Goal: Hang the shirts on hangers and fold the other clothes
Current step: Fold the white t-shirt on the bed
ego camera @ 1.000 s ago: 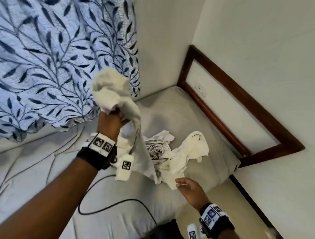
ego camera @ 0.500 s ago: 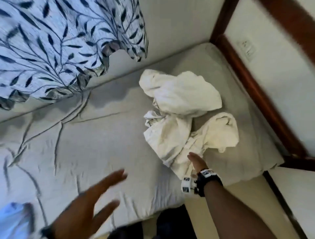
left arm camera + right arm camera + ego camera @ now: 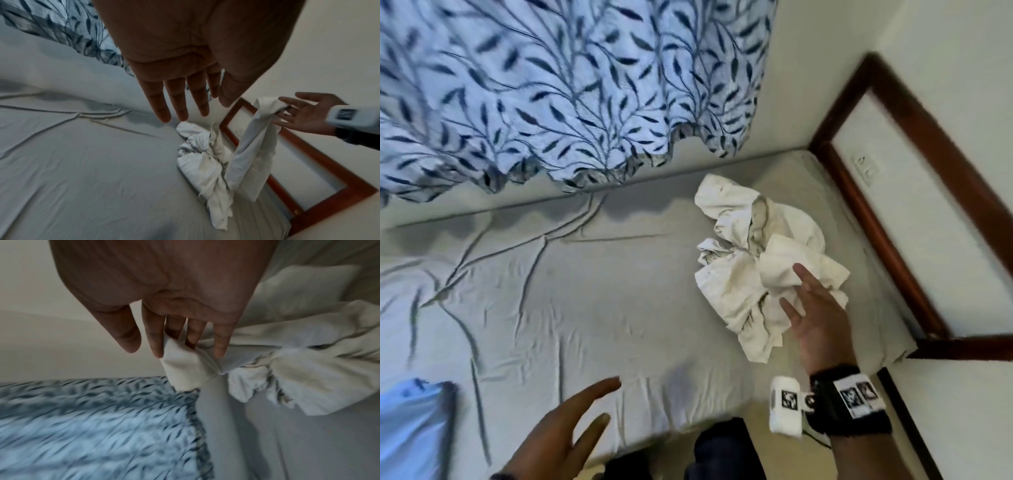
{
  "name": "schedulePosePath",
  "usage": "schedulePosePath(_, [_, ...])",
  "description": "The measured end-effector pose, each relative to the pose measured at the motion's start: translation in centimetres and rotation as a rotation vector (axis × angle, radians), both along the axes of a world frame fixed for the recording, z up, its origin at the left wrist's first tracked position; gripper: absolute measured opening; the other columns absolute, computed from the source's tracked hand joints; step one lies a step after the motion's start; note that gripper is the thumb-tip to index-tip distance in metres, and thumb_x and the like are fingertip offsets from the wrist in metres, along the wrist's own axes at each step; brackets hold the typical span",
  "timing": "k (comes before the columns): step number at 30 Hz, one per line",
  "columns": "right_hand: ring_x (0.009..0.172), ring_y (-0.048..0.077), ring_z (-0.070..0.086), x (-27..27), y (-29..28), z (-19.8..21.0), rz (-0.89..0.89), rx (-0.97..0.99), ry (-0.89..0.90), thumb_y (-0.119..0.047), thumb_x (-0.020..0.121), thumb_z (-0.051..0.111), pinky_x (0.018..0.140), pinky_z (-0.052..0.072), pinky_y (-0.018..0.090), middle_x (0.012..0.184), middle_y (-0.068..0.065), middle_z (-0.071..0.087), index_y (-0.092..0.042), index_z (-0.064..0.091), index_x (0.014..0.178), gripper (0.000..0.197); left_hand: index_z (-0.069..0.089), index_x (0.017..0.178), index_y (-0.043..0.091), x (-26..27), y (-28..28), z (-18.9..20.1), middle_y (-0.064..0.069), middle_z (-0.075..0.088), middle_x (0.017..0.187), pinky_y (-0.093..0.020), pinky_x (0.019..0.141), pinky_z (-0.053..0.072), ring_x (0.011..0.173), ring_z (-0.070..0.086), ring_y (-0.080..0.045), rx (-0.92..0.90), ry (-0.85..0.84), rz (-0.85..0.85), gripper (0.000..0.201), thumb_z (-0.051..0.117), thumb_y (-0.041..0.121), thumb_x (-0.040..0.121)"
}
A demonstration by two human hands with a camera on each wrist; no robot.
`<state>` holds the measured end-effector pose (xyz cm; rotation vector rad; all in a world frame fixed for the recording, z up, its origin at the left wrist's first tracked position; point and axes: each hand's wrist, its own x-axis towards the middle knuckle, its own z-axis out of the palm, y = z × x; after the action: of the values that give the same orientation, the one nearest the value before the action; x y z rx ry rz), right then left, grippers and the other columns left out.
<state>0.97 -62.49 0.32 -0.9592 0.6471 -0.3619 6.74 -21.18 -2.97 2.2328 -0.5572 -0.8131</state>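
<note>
Two hands in frame. Right hand (image 3: 816, 329) pinches a corner of a white garment (image 3: 252, 146) between its fingers (image 3: 155, 339), lifting that piece off the heap of white clothes (image 3: 753, 270) at the right end of the bed (image 3: 585, 308). Left hand (image 3: 558, 442) hangs over the grey sheet, fingers straight and spread, holding nothing. Blue leaf-print curtain (image 3: 551, 85) hangs behind the bed.
</note>
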Motion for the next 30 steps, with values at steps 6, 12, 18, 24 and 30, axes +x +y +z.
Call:
schedulePosePath(6, [0.132,0.029,0.062,-1.9,14.0,12.8,0.293,-0.255,-0.229,-0.048,0.079,0.086,0.107,0.053,0.047,0.139,0.011,0.067,-0.019,0.078,0.123,0.053,0.03,0.154,0.05,1.0,2.5,3.3,0.031,0.039,0.155,-0.02,0.113,0.04,0.14,0.041,0.007,-0.262,-0.139,0.014,0.062,0.056,0.056,0.099])
schedulePosePath(12, [0.137,0.042,0.054,-2.3,22.9,20.9,0.421,-0.272,-0.478,-0.035,0.091,0.078,0.108,0.048,0.06,0.146,0.027,0.056,-0.003,0.066,0.137,0.057,0.026,0.158,0.033,3.5,2.9,8.3,0.02,0.036,0.157,-0.017,0.117,0.031,0.141,0.034,0.01,-0.454,-0.322,0.07,0.084,0.075,0.043,0.091])
schedulePosePath(18, [0.114,0.035,0.07,-2.6,24.6,22.0,0.43,-0.332,-0.441,-0.039,0.082,0.086,0.099,0.056,0.049,0.124,0.02,0.073,-0.007,0.076,0.122,0.052,0.028,0.153,0.049,6.7,8.4,8.3,0.012,0.05,0.116,-0.027,0.09,0.05,0.102,0.059,-0.014,-0.314,-0.368,0.182,0.084,0.077,0.032,0.086])
schedulePosePath(24, [0.098,0.026,0.075,-1.8,24.7,19.0,0.463,-0.377,-0.249,-0.044,0.059,0.1,0.085,0.062,0.032,0.106,0.016,0.078,-0.013,0.083,0.101,0.054,0.013,0.161,0.047,6.0,11.9,8.1,0.013,0.03,0.165,-0.04,0.12,0.036,0.146,0.041,-0.018,-0.136,-0.281,-0.019,0.08,0.031,0.055,0.083])
schedulePosePath(30, [0.095,0.026,0.074,-0.5,22.6,17.1,0.402,-0.301,-0.076,0.002,0.078,0.072,0.085,0.063,0.036,0.112,0.017,0.075,-0.006,0.067,0.125,0.048,0.047,0.135,0.03,6.4,14.6,8.4,0.002,0.055,0.122,-0.041,0.073,0.054,0.089,0.065,-0.032,-0.056,-0.544,0.225,0.052,0.056,0.028,0.084])
